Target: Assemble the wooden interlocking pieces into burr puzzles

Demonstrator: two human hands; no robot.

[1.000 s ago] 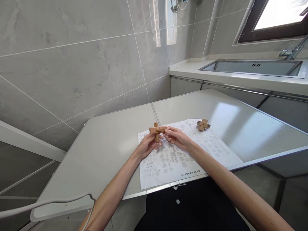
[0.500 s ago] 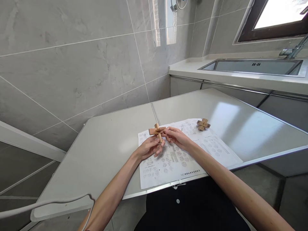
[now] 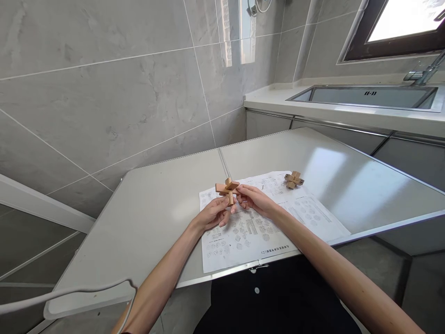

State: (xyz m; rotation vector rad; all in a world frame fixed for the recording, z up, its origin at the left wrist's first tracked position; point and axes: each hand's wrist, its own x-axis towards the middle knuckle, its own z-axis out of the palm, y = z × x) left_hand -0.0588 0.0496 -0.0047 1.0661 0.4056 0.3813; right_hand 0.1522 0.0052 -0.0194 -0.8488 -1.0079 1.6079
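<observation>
A wooden burr puzzle (image 3: 228, 186) of crossed, interlocking sticks is held a little above the paper, between both hands. My left hand (image 3: 214, 212) is closed on its lower stick, thumb on the near side. From the right, my right hand (image 3: 253, 198) pinches the end of a side stick, its other fingers curled underneath. Where the sticks cross is partly hidden by the fingers. Under the hands lies a printed sheet (image 3: 239, 253) covered with small puzzle drawings. A second, darker wooden burr puzzle (image 3: 294, 180) rests at the sheet's far right edge.
The pale folding table (image 3: 156, 204) has a seam running toward the tiled wall (image 3: 139, 93). A metal latch (image 3: 255, 268) sits at its near edge. A white cable (image 3: 86, 290) hangs at lower left. Beyond the table are a counter with a sink (image 3: 361, 96) and a faucet (image 3: 422, 74).
The held burr puzzle has turned slightly, so its upper sticks show at a different angle. The fingers of my left hand have shifted a little. The other puzzle and the sheet stay put.
</observation>
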